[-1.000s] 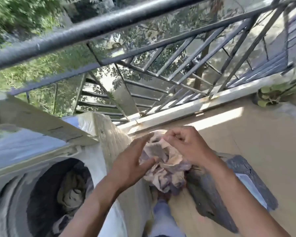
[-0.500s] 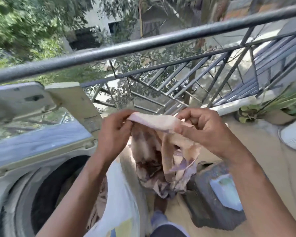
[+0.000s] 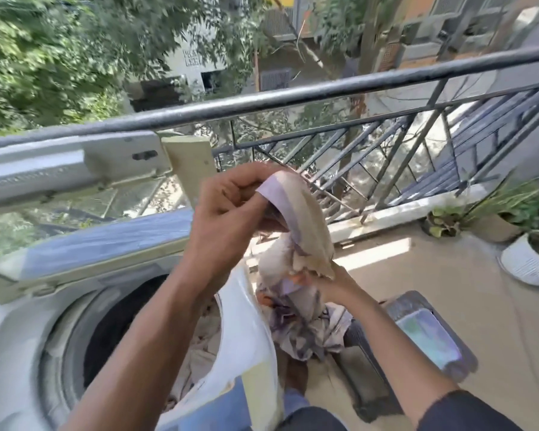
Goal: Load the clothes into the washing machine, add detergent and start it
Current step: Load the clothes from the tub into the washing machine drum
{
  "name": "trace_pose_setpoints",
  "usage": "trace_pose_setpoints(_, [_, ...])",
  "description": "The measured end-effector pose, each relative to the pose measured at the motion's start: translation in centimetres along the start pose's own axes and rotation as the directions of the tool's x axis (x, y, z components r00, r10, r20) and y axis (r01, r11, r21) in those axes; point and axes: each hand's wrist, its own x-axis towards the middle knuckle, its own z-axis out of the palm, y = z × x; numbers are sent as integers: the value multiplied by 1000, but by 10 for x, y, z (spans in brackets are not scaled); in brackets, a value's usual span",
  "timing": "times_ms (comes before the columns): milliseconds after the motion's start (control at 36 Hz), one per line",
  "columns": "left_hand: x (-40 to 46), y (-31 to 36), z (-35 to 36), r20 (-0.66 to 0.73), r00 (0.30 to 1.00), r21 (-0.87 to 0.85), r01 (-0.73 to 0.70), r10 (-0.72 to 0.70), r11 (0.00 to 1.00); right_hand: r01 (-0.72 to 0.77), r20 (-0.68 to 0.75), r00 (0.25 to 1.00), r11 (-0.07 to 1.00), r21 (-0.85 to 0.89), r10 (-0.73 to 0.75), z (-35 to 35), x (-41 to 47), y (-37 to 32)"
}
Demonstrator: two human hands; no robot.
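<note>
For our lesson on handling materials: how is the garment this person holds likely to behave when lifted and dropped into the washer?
The garment is probably floppy: it bends and droops between the left hand and the right hand. It seems light, since fingertips alone pinch its top edge. Its hanging folds could catch on the washing machine rim.

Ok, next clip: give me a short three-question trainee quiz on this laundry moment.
1. True or false: the washing machine lid is open.
2. Which hand holds the garment higher up?
A. left hand
B. right hand
3. Fill in: the white plant pot stands on the balcony ____.

Key: 1 true; 2 A; 3 floor.
</note>
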Motion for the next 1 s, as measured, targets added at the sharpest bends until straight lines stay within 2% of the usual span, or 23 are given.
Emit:
trace_pose_setpoints(83, [-16,-11,-29,-48,999,98,24,-19,995,9,-178,984,997,-79,-23,-3,-2,2])
trace_pose_setpoints(167, [-36,-29,-57,-85,996,295,42,-17,955,69,-274,961,996,59,-50,-11,-11,0])
trace_pose_setpoints(250, [-57,-53,-77,-74,997,643,61,-18,764,153,-309,948,957,246,-72,-23,-30,-16])
trace_pose_setpoints(306, [-68,-71,-83,-69,994,708,111,-89,697,262,-338,929,913,313,-151,-32,-50,-35])
trace_pose_setpoints(389, [-77,-97,-81,-70,972,699,208,-224,684,377,-368,903,817,436,-221,-45,-80,-73])
trace_pose_setpoints(472, [-76,-109,-69,2,956,621,230,-294,750,480,-369,870,729,488,-326,-54,-113,-116])
trace_pose_setpoints(528, [-69,-111,-60,66,958,591,188,-280,785,571,-361,821,647,505,-443,-58,-135,-140])
trace_pose_setpoints(583, [-58,-106,-49,112,973,566,103,-200,818,644,-349,764,604,470,-543,-61,-154,-159])
trace_pose_setpoints(639, [-50,-99,-38,124,984,501,47,-126,864,703,-321,705,566,430,-633,-62,-169,-172])
trace_pose_setpoints(694, [-45,-93,-28,103,987,446,66,-124,892,740,-270,656,529,416,-705,-61,-179,-176])
trace_pose_setpoints(806, [-31,-91,-19,-8,960,230,274,-280,934,793,-237,602,535,292,-763,-62,-183,-164])
trace_pose_setpoints(889, [-22,-94,-17,-76,955,124,296,-288,947,755,-249,654,599,266,-714,-73,-177,-142])
trace_pose_setpoints(944, [-18,-94,-15,-117,955,58,280,-272,958,736,-235,676,657,165,-699,-84,-166,-123])
trace_pose_setpoints(1000, [-8,-94,-16,-161,955,14,253,-248,967,677,-160,733,733,71,-661,-94,-150,-101])
